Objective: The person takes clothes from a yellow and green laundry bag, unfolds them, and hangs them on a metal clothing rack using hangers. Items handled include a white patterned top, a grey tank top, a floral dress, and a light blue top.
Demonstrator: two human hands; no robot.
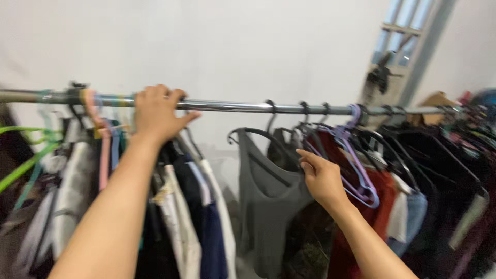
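A metal clothes rail (232,107) runs across the view with many garments hanging from it. My left hand (157,112) is up at the rail, its fingers curled over a hanger hook among the white and dark blue clothes (201,217). My right hand (323,178) reaches toward the middle of the rail, fingers apart and holding nothing, just right of a grey tank top (268,201) on a black hanger. A purple plastic hanger (356,165) hangs beside that hand, in front of a red garment (382,191).
Green and pink hangers (31,150) crowd the left end of the rail. Dark clothes (444,175) fill the right end. A white wall (232,46) stands behind, with a window (408,36) at the upper right.
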